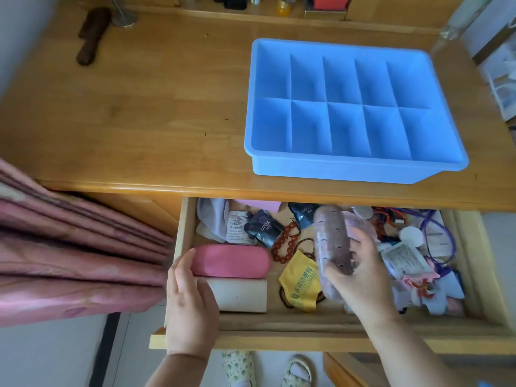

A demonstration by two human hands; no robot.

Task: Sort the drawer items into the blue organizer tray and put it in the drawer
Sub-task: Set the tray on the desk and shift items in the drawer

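The blue organizer tray (354, 163) is sitting empty on the worktop (139, 107) in the upper right of the frame, just behind the open drawer (279, 322), probably so items can be lifted straight up into its compartments. The right hand (365, 277), at lower centre-right, is curling closed around a blurred mauve patterned pouch (331, 241) and lifting it clear of the clutter, seemingly the first piece to go across. The left hand (187, 300), at lower left of the drawer, is lying loosely open with its fingers touching the end of a pink case (231, 261) and a white box (240, 294) below it, gripping neither yet. The tray is lying well above both hands, nearer the right one.
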